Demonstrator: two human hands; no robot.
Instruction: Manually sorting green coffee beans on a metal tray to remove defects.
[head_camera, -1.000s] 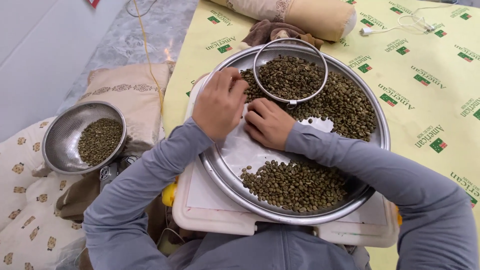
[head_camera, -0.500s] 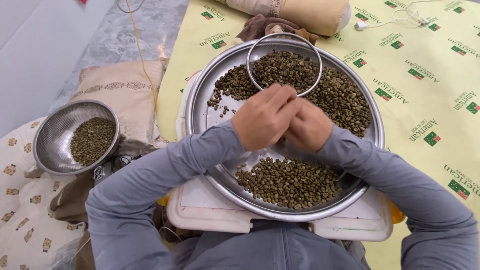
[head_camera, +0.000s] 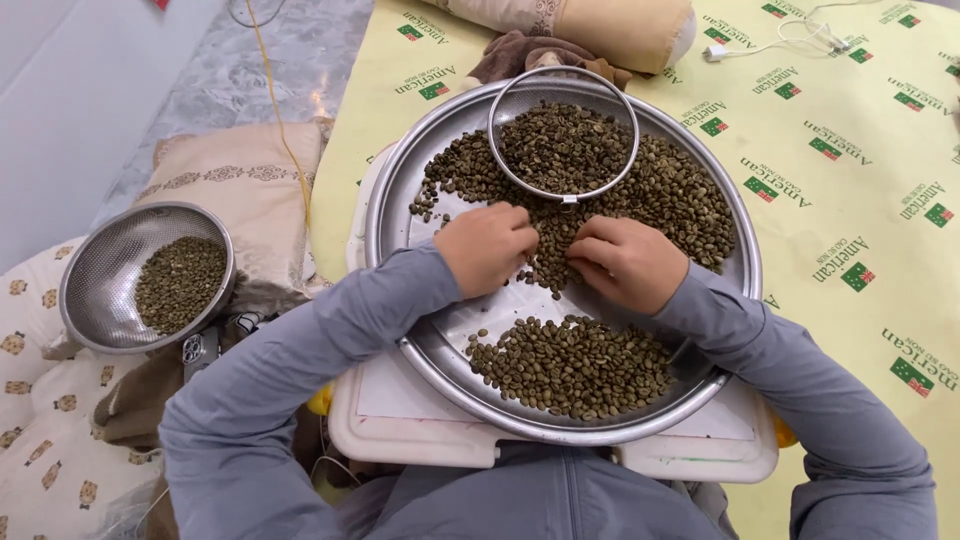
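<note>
The light is bright and even, like daylight. The big round silver metal tray (head_camera: 745, 255) shines, with soft white glare on its bare middle. Small soft shadows sit under the two hands, left (head_camera: 487, 247) and right (head_camera: 627, 259). Everything looks sharp. The edges bend a little, and the corners look stretched.
</note>
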